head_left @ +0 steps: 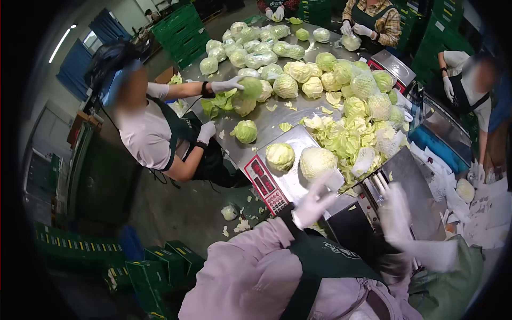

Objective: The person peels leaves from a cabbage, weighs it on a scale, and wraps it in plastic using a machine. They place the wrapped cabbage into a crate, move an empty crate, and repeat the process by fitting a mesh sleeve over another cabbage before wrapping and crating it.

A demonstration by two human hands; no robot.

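Observation:
My left hand [313, 205], in a white glove, reaches toward the front edge of the scale [301, 140] with its fingers apart. Just beyond the fingertips, a pale cabbage in a white net [317, 161] rests on the scale plate. A bare green cabbage [280, 156] sits beside it, to the left. My right hand [394, 210], also gloved and smeared by motion, is over the metal wrapping machine [368, 200] at the right. Below its wrist a loose white sheet [431, 253] hangs, blurred. The scale's red panel [264, 181] faces left.
Loose leaves [346, 136] and many cabbages [312, 85] cover the steel table. At the left, a co-worker's gloved hand [228, 85] touches a cabbage [250, 88]. Other people work at the far side and right. Green crates [181, 34] stand behind; more crates [152, 282] sit lower left.

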